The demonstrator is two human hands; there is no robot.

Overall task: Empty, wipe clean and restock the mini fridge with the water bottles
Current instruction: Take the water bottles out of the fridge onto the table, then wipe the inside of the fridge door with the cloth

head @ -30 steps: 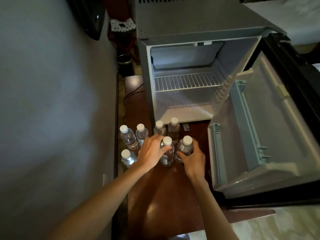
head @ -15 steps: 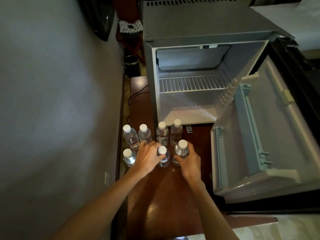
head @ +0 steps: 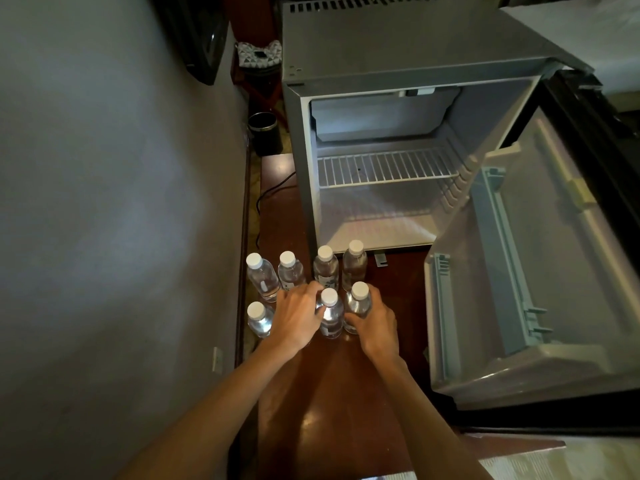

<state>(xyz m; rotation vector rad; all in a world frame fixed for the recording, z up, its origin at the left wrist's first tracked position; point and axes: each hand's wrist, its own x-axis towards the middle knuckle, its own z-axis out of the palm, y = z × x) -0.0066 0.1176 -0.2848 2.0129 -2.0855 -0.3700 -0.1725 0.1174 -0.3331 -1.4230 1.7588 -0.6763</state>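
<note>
While mini fridge (head: 306, 174) stands open, upper centre: water bottles (head: 262, 277), seven visible, upright, lower centre on wooden top (head: 332, 393). Left hand (head: 296, 322) curled round middle bottle (head: 331, 317); right hand (head: 377, 329) round neighbour bottle (head: 358, 303). Seemingly full, probably weighty, smooth plastic; grip mid-body.

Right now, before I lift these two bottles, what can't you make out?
Head view only.
- Left hand on the middle front bottle: hides whatever stands beneath it.
- Right hand grip on the right front bottle: fingertips hidden behind the bottle.
- Bottle labels: too small and dim.
- Freezer box inside: hidden by its flap.
- Fridge door: cut off by the right edge.
</note>
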